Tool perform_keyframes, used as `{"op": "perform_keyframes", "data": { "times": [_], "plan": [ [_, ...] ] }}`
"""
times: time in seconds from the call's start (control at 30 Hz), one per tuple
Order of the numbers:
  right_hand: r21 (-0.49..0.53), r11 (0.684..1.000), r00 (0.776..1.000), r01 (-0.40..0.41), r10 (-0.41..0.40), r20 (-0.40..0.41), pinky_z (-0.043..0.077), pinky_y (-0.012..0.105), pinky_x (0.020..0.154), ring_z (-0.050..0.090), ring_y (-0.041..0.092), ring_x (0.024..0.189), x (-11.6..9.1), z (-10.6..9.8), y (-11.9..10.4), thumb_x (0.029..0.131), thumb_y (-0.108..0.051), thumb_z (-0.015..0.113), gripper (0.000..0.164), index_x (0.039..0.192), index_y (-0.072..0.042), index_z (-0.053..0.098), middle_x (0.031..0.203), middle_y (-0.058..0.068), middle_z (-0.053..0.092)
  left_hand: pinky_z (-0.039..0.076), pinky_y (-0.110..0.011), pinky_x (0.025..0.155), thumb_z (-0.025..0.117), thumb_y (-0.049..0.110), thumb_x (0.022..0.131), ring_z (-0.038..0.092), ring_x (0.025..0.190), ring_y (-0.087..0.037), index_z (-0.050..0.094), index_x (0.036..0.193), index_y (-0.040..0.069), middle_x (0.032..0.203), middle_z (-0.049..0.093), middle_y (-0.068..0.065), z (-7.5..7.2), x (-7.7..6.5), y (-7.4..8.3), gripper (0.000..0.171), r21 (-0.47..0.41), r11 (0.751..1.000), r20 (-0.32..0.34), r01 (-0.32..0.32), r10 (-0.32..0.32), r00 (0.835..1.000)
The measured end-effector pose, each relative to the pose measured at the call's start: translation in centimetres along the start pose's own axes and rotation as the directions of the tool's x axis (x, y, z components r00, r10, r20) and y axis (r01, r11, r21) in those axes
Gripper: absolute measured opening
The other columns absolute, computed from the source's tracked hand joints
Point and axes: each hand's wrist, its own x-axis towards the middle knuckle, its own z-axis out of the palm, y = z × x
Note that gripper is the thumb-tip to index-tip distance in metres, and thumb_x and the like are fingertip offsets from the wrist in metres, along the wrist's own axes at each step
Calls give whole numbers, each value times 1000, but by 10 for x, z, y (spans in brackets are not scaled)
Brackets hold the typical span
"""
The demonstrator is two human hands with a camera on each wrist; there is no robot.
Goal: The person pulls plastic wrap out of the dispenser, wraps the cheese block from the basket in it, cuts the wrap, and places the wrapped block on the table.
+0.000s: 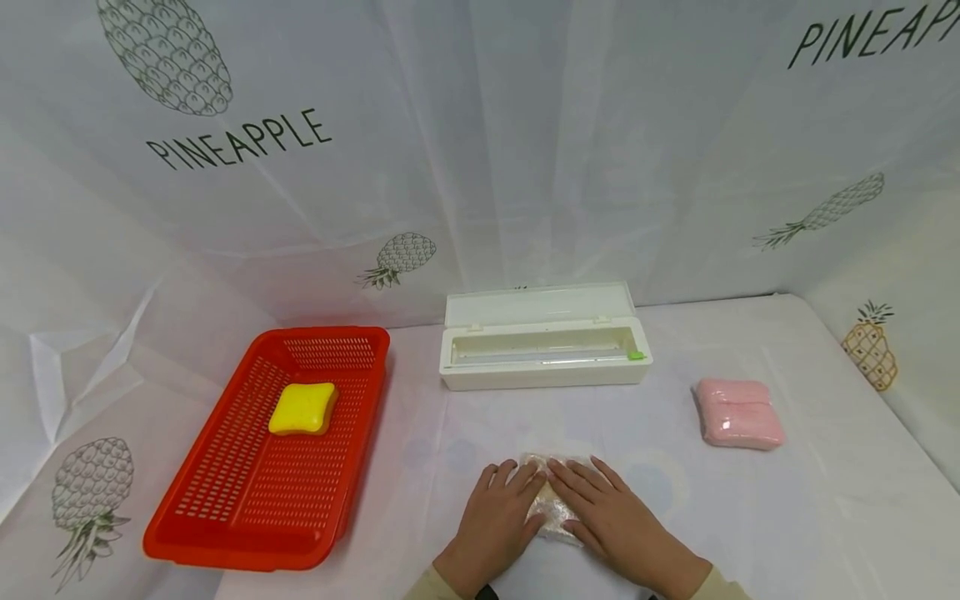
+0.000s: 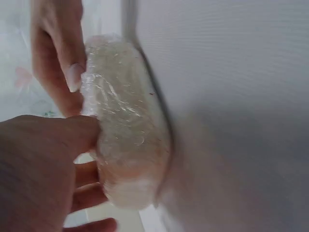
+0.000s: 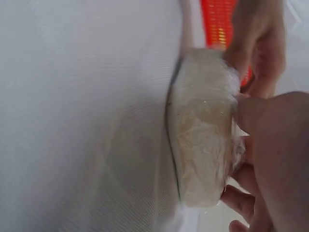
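Note:
A pale, round-edged block [image 1: 553, 510] wrapped in clear plastic film lies on the table in front of me. My left hand [image 1: 497, 518] rests on its left part, fingers extended over the top. From the other side my right hand [image 1: 617, 523] lays its spread, fairly straight fingers on the top as well. In the left wrist view, the wrinkled film shows along the near side of the wrapped block [image 2: 128, 121], with the left thumb touching its upper edge. A similar side of the block [image 3: 203, 135] appears in the right wrist view. Its top is partly hidden by the fingers.
A red perforated basket [image 1: 352, 483] stands at the left with a yellow block [image 1: 302, 409] inside. Behind the hands sits an open white film dispenser box [image 1: 543, 377], lid raised. A pink wrapped block [image 1: 741, 414] lies at the right. A pineapple-print curtain [image 1: 517, 167] hangs behind.

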Motion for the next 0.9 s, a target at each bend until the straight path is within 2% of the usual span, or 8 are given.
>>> {"op": "perform_keyframes", "data": {
  "times": [0.07,0.17,0.3,0.43,0.6,0.67,0.8,0.9],
  "plan": [
    [74,996,999,-42,43,-5,1,28,129,57,28,136,-2,-2,0,104,-39,65,56,150,-8,58,158,10,54,46,-35,103,74,56,94,56,124,-15,65,143,24,144,62,7,1,-3,0,59,9,1000,-44,-9,9,999],
    [195,973,992,-120,127,-25,9,22,124,54,28,137,-4,-6,1,97,-25,74,56,150,-11,59,159,10,51,48,-36,101,77,58,91,58,122,-16,65,143,23,144,62,4,3,-9,-1,64,11,1000,-130,-28,29,991],
    [254,950,978,-182,201,-50,16,17,119,53,27,137,-5,-8,4,95,-11,74,54,147,-14,62,157,4,53,49,-36,98,79,59,88,59,118,-16,66,141,20,141,62,3,3,-14,-2,67,-20,998,-197,-61,56,979],
    [261,950,980,-171,191,-52,15,16,120,56,29,135,-7,-8,7,94,-10,74,50,143,-13,65,153,1,58,49,-36,98,79,64,85,59,115,-15,65,142,19,136,64,4,3,-16,-2,73,-38,996,-205,-83,73,976],
    [188,977,994,-102,109,-29,11,18,122,55,29,136,-9,-7,10,95,-18,74,52,145,-10,64,155,3,58,48,-35,98,79,69,82,59,116,-15,67,139,22,138,65,4,4,-17,-2,76,-29,995,-191,-99,92,977],
    [164,984,997,-68,73,-27,9,19,123,54,31,137,-10,-8,12,94,-14,71,53,147,-9,63,156,5,56,48,-35,99,78,69,83,59,118,-15,68,138,23,139,64,5,5,-17,-2,72,-15,995,-173,-99,95,980],
    [129,992,999,-20,25,-39,8,21,125,52,32,137,-9,-7,15,82,-2,69,65,146,-7,62,157,9,54,48,-35,100,77,66,86,59,120,-16,69,138,24,140,64,5,6,-15,-1,67,-1,996,-139,-90,89,986],
    [127,991,998,-38,44,-47,18,24,123,55,30,136,-8,-4,17,78,1,72,65,142,-8,65,155,9,56,48,-36,100,78,63,87,59,120,-16,68,138,24,140,64,5,6,-14,-1,65,-9,997,-128,-82,80,989]
  ]
}}
